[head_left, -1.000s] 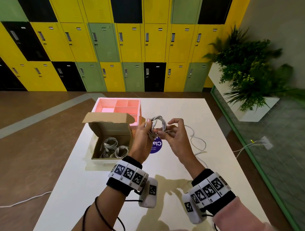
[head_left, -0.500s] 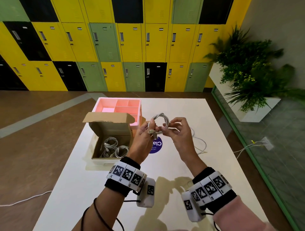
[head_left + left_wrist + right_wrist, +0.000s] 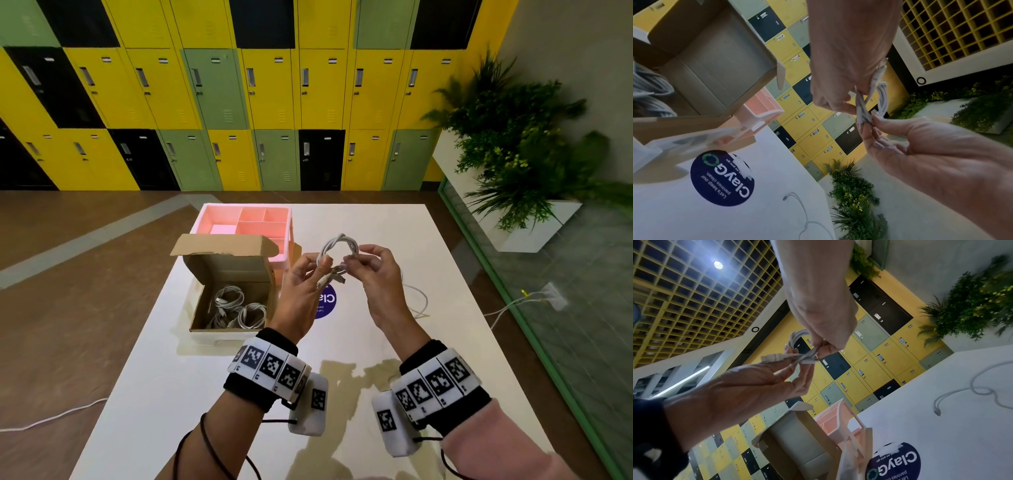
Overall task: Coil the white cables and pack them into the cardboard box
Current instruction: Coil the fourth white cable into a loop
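A small coil of white cable (image 3: 337,248) is held up over the white table (image 3: 342,342), right of the open cardboard box (image 3: 233,270). My left hand (image 3: 320,274) pinches the coil's lower left, where the connector ends (image 3: 772,357) stick out. My right hand (image 3: 352,265) pinches its lower right. In the left wrist view my left hand (image 3: 838,104) and right hand (image 3: 873,120) meet on the cable (image 3: 882,97). The right wrist view shows my right hand (image 3: 818,345) and left hand (image 3: 795,363) on the coil (image 3: 797,337). Several coiled cables (image 3: 239,308) lie in the box.
A pink divided tray (image 3: 246,219) stands behind the box. A loose white cable (image 3: 418,298) lies on the table to the right of my hands. A round blue sticker (image 3: 325,301) is under them. Lockers line the back, with a planter (image 3: 534,222) at the right.
Both hands have lifted the coil a little and turned it, so the loop now faces me as an open ring. The box and the loose cable have not moved.
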`<state>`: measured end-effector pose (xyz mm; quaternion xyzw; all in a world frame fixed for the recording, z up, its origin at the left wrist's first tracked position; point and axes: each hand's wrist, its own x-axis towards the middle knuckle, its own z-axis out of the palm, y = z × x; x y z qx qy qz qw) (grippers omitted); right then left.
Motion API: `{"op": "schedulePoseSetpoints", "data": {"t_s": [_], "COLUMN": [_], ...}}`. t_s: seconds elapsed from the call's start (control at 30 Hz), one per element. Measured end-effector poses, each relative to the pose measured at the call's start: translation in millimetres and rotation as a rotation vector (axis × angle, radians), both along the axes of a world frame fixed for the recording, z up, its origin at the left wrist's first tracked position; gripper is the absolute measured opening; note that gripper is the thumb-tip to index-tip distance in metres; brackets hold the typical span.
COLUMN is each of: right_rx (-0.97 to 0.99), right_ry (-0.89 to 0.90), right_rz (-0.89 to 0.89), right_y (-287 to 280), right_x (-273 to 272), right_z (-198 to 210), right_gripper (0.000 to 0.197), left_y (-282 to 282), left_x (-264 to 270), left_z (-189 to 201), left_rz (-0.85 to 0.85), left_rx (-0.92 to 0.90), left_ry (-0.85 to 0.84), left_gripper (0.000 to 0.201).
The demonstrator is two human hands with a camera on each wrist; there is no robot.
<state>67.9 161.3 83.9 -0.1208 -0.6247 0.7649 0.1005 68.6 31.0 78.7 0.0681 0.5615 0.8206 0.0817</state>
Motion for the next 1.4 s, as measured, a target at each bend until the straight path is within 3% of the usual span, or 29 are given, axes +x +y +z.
{"op": "schedulePoseSetpoints", "data": {"t_s": [0.17, 0.3, 0.5, 0.6, 0.73, 0.83, 0.93, 1.17, 1.4], "right_rx": [0.004, 0.123, 0.077, 0.15, 0.221, 0.233, 0.204, 0.125, 0.175], "right_ry": [0.037, -0.014, -0.073, -0.07, -0.041, -0.015, -0.017, -0.056, -0.023], "right_rz": [0.072, 0.207, 0.226, 0.213, 0.198, 0.184, 0.151, 0.112, 0.149], "right_y": [2.6, -1.2, 4.8, 7.7, 8.3, 7.1, 7.7, 10.2, 20.6], "right_x": [-0.7, 4.4, 0.9, -0.4, 0.4, 1.8, 3.9, 10.6, 16.2], "right_z": [-1.3, -6.1, -4.9, -1.7, -0.3, -4.0, -9.4, -19.2, -20.7], "right_gripper": [0.025, 0.029, 0.035, 0.04, 0.045, 0.046, 0.044, 0.032, 0.017], "left_y": [-0.2, 0.1, -0.2, -1.3, -0.3, -0.5, -2.1, -5.3, -8.8], "left_x": [-1.1, -1.6, 3.9, 3.2, -1.2, -1.8, -0.5, 8.9, 7.2], "left_z": [-0.9, -4.4, -8.9, -11.2, -15.3, -19.8, -22.0, -24.6, -26.1], "left_rz": [0.027, 0.092, 0.107, 0.107, 0.124, 0.139, 0.107, 0.004, -0.015], "left_rx": [0.046, 0.075, 0.069, 0.063, 0.071, 0.067, 0.026, -0.22, -0.412], "left_ry": [-0.012, -0.051, -0.083, -0.132, -0.19, -0.227, -0.214, -0.106, 0.0], "left_gripper": [0.022, 0.028, 0.031, 0.034, 0.024, 0.031, 0.04, 0.036, 0.016]}}
